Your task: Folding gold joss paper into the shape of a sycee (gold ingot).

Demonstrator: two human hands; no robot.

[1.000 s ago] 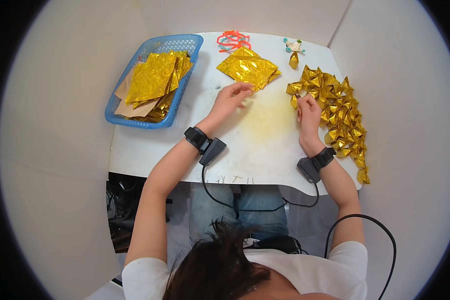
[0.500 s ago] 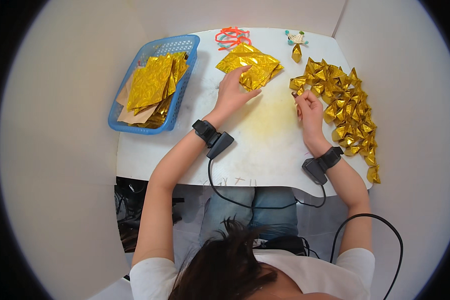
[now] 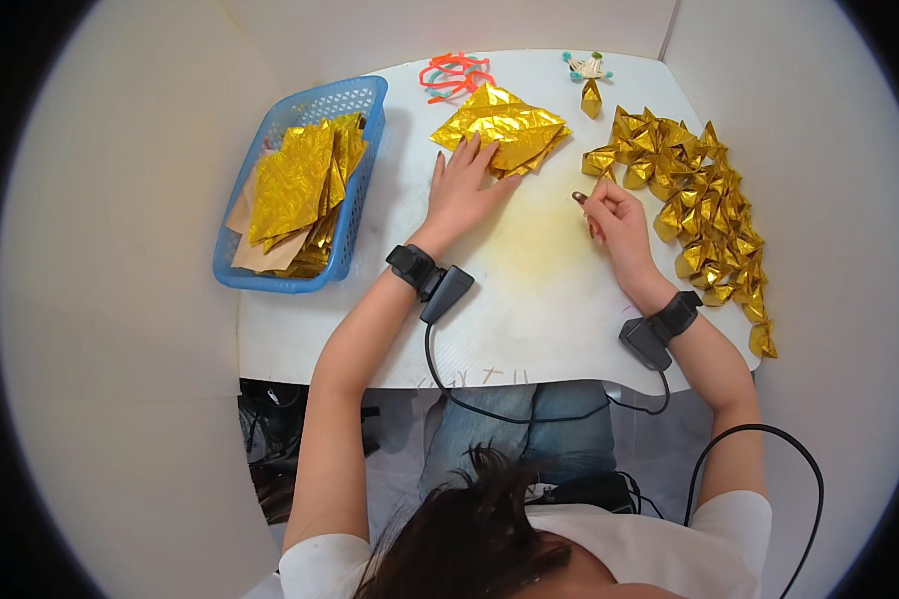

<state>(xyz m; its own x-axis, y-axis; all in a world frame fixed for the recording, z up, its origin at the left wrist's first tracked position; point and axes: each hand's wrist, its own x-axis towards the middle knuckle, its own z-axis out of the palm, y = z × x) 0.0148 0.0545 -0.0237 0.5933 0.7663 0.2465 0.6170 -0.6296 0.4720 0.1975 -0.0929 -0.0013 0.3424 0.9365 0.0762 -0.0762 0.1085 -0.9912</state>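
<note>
Foil stack (image 3: 509, 112) lies far-middle on counter (image 3: 544, 309), long axis left-right, just beyond nearer left hand (image 3: 461, 192), spread fingers touching it, no grip visible; right hand (image 3: 617, 215) half-curled, contents unclear.

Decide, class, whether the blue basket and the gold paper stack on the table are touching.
Apart: the head view shows a strip of bare white table between the blue basket and the gold paper stack.

Your curled bare right-hand grip (image 3: 619, 218) hiding its palm, your bare left-hand grip (image 3: 461, 192) partly covering shiny gold foil sheets (image 3: 514, 122), your white fabric sleeves (image 3: 325, 567) cut off below
</note>
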